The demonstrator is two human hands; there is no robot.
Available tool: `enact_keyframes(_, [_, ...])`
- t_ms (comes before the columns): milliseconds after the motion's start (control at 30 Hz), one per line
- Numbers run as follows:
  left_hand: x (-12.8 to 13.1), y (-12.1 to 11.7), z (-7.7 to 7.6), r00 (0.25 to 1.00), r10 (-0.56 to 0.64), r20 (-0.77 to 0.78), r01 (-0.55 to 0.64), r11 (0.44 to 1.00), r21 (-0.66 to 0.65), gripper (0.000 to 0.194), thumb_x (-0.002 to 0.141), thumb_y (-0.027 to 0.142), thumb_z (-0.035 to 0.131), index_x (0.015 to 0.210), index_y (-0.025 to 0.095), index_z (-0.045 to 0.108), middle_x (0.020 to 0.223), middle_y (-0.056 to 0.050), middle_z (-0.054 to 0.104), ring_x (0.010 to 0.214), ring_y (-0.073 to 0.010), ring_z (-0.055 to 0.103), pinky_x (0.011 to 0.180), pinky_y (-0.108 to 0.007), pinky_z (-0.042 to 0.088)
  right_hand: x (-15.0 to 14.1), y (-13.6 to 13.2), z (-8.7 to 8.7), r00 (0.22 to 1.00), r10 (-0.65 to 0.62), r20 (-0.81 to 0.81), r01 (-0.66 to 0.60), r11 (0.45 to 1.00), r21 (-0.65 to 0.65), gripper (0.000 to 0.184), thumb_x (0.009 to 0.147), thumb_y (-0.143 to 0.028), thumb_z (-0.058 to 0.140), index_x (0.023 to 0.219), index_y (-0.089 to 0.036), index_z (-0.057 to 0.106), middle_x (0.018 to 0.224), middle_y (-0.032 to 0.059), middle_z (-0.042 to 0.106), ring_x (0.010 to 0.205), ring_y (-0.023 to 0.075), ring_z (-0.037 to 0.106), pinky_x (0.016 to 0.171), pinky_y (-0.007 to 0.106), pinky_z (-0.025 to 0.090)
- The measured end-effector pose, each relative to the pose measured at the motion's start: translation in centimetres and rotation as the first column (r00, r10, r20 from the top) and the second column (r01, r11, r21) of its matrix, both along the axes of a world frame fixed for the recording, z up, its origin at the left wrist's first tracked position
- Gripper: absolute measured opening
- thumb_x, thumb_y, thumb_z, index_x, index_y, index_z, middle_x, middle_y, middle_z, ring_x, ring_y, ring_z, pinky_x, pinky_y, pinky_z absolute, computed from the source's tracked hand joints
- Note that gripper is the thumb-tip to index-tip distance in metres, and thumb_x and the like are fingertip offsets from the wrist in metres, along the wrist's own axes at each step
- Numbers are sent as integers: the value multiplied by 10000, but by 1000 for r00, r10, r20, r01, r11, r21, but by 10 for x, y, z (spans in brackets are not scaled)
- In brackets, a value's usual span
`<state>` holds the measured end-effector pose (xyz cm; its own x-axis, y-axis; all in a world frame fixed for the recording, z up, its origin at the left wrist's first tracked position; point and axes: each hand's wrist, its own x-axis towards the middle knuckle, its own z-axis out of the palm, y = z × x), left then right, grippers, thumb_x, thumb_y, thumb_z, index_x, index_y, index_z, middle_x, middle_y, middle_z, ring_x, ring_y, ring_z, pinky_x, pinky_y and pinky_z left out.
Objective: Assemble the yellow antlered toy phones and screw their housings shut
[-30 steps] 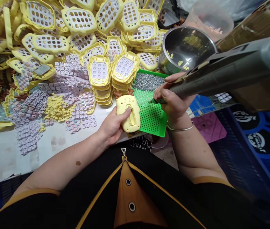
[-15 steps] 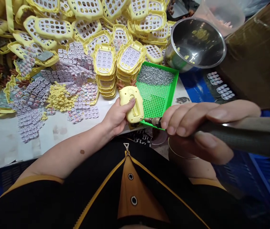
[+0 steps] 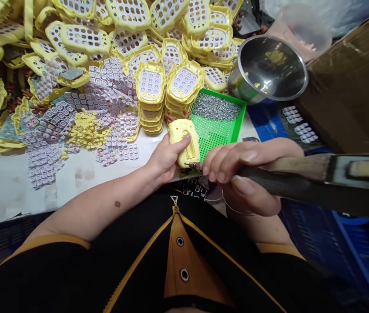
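My left hand (image 3: 168, 157) grips a yellow toy phone (image 3: 184, 130), its back turned up so that a long battery recess and screw holes show. Brown antlers stick out at the toy's far end. In my right hand (image 3: 249, 167) is an electric screwdriver (image 3: 285, 174) with a thick dark body, fingers wrapped round it. Its thin bit meets the lower part of the toy's back; whether a screw sits under the tip is too small to tell. Just beyond the toy lies a green tray (image 3: 215, 128) with a heap of small silver screws (image 3: 217, 106) at its far side.
Stacked yellow shells (image 3: 152, 84) stand behind the toy. Sheets of white key buttons (image 3: 52, 148) and a pile of small yellow pieces (image 3: 86, 130) cover the left. A steel bowl (image 3: 272, 67) and a cardboard box (image 3: 350, 82) take up the right, with blue crates (image 3: 334, 261) below.
The screwdriver has moved left, its bit shifting from the toy's lower right edge inward along the lower back. My left hand still holds the toy; the view has shifted slightly.
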<state>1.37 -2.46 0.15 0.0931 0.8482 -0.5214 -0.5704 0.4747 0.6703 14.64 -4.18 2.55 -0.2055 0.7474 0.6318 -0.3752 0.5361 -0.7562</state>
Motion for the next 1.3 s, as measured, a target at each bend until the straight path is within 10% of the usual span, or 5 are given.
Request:
enact_keyframes(600, [1,-2,-5,999,33,24,-33,999,-2,238,796,154,696,1020,175,616,888,-47,719,840,-188,676,825,-326,538,-13,11,4,981,195,6,-195,980,49,169,734,-124,635,843,-243,587,583,-53,581,467,122,574,455,279,523])
enact_keyframes(800, [-12,-5,0,997,35,69,-34,999,-7,347,767,103,688,1095,196,625,878,-27,737,837,-209,697,827,-386,569,0,-1,17,994,-112,-10,112,988,111,226,823,-307,660,1044,-318,617,536,-79,536,409,119,521,443,282,512])
enact_keyframes(1000, [-42,-12,6,974,124,191,-128,992,9,277,784,261,713,1039,158,678,874,-66,761,932,-247,713,909,-412,563,18,-3,6,830,-547,-109,558,821,119,185,822,-529,657,850,-346,674,546,-64,495,447,128,492,447,290,437])
enact_keyframes(1300, [-55,-20,9,974,139,179,-146,989,26,338,832,317,685,1139,178,657,929,-64,768,971,-240,713,915,-380,553,41,-24,-10,733,-680,34,671,714,-198,234,728,-418,779,890,-284,677,591,-53,601,492,142,534,538,325,471])
